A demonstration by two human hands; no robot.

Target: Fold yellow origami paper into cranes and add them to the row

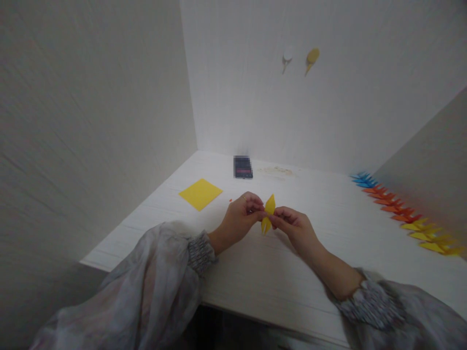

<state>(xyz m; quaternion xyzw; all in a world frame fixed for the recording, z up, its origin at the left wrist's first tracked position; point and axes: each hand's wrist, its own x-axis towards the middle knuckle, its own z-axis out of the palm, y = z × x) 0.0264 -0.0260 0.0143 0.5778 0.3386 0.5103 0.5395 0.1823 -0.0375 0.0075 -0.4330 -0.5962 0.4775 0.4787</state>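
Note:
Between my two hands is a small yellow piece of folded paper (270, 204), held upright with a pointed tip at the top and a split lower end. My left hand (243, 216) pinches it from the left with thumb and fingers, and a ring shows on one finger. From the right, my right hand (295, 227) pinches the same paper. The fingertips hide its middle. Left of my left hand, a flat yellow paper square (200, 194) lies on the white table (262, 277).
A phone with a blurred screen (243, 167) lies near the back wall. Along the right side runs a row of folded paper pieces, blue (364, 180), orange-red (392, 203) and yellow (432, 236). A tiny orange scrap (230, 200) lies near the square. Two hooks (313, 56) are on the wall.

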